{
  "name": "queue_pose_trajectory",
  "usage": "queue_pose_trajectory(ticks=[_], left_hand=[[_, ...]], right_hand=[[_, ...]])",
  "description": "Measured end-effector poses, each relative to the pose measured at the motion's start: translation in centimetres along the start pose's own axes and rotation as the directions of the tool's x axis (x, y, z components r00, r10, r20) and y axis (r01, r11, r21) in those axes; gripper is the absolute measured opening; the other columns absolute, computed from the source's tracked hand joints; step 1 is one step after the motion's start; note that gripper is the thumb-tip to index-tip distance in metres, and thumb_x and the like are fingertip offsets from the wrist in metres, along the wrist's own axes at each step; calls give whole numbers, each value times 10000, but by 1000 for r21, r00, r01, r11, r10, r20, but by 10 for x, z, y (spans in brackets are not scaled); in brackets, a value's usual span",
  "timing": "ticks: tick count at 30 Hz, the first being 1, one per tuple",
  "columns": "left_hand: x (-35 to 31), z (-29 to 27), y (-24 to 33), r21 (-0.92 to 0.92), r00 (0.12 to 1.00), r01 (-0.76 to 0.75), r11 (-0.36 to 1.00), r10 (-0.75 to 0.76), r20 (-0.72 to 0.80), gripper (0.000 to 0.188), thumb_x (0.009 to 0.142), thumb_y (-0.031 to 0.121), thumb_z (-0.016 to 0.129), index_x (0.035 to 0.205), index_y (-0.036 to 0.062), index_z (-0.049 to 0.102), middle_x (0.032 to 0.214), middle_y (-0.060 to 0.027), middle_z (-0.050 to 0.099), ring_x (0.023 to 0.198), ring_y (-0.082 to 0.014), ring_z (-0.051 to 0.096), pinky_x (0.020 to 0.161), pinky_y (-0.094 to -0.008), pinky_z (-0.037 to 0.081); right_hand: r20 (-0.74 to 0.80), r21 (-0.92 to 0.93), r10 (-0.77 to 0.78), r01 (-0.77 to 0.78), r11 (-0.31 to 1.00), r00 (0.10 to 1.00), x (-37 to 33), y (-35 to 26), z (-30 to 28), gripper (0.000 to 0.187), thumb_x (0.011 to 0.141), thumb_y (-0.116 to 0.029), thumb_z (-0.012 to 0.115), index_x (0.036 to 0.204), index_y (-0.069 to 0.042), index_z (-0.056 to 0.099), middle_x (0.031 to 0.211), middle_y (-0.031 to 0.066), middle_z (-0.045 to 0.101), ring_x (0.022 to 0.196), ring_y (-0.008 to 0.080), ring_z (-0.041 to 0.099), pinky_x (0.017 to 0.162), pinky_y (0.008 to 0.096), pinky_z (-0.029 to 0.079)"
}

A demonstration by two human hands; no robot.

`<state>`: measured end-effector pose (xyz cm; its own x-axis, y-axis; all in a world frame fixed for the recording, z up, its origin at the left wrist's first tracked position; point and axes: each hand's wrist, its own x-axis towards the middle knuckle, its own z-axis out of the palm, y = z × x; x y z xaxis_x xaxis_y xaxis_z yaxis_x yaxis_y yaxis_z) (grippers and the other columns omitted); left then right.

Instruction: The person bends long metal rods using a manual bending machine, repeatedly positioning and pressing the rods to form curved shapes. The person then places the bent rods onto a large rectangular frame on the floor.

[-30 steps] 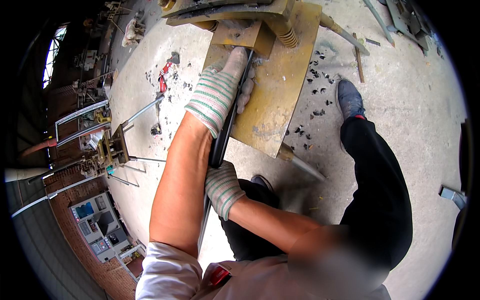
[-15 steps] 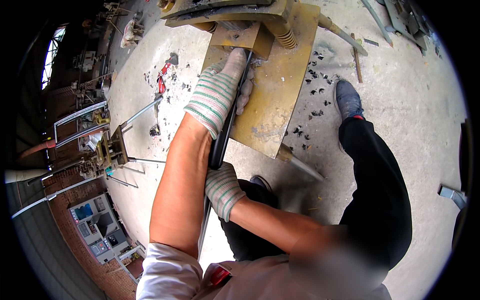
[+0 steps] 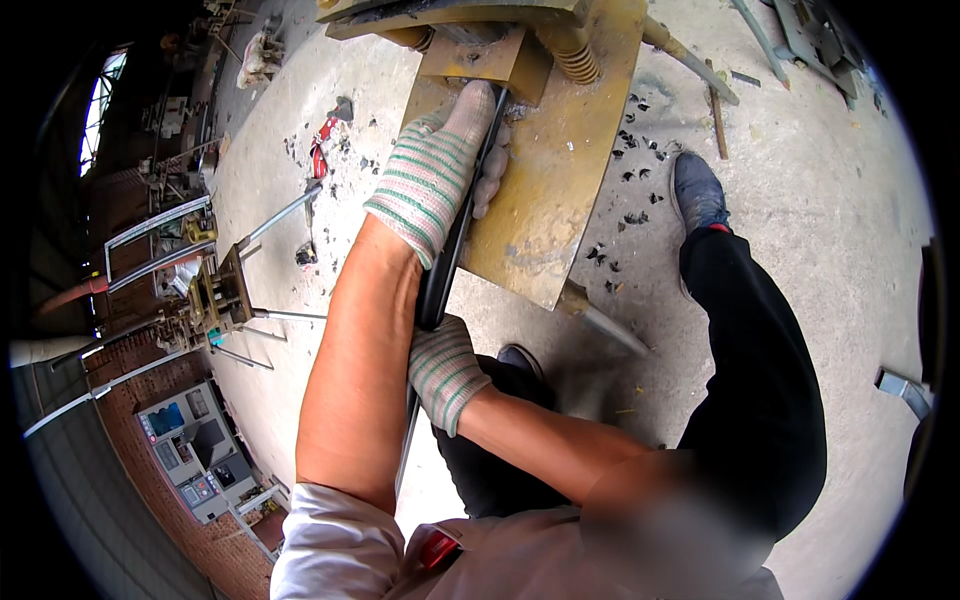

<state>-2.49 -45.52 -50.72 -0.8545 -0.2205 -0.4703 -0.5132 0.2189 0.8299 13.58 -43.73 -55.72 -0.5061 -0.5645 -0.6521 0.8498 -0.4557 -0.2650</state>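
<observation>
Clasping a black bar ahead of the gripping right hand, the left hand risks a pinched thumb should the metal block beyond drop.

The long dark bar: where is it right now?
In the head view, the long dark bar slants just left of centre along the left side of the yellowish plate, gripped by the left hand above and the right hand below.

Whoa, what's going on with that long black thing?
The person's left hand and right hand, both in striped gloves, are gripping a long black bar. Its far end is up by a metal block above a yellowish plate. Dark scraps lie scattered on the floor.
</observation>
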Motion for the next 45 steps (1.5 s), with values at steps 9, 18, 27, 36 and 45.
queue_pose_trajectory(ticks=[9,18,27,36,45], left_hand=[[-2,4,6,33,999,18,999,-17,-29,492,1044,532,568,905,65,639,605,-4,552,458,-112,482,421,-255,398],[1,1,2,25,1000,-6,1000,6,1,495,1050,527,560,898,62,634,594,-10,542,455,-126,487,419,-259,395],[1,0,1,19,999,32,999,-31,-17,494,1039,540,574,908,68,640,604,-10,553,456,-121,486,425,-257,398],[3,-2,-3,3,1000,25,1000,-25,1,490,1041,533,574,904,67,635,598,-10,545,457,-122,484,426,-260,398],[4,-2,-1,24,1000,24,999,-24,5,499,1042,535,570,888,64,629,591,-9,539,452,-124,478,422,-262,393]], right_hand=[[65,-9,59,-58,998,996,1,0,-9,171,988,-201,703,914,-47,715,819,-37,666,744,43,563,618,274,462],[53,-9,61,-61,998,997,0,-2,-7,179,983,-204,711,901,-45,722,839,-31,684,750,47,582,618,273,464],[28,-20,61,-60,998,998,2,0,-6,177,978,-194,720,943,-21,733,872,-23,697,781,50,591,636,275,476],[56,-61,60,-57,997,997,1,-3,-8,174,978,-203,722,933,-35,725,858,-32,682,770,42,576,628,268,468],[54,13,36,-37,999,998,6,2,-5,191,989,-224,708,935,-42,724,851,-31,690,754,50,585,621,275,470]])
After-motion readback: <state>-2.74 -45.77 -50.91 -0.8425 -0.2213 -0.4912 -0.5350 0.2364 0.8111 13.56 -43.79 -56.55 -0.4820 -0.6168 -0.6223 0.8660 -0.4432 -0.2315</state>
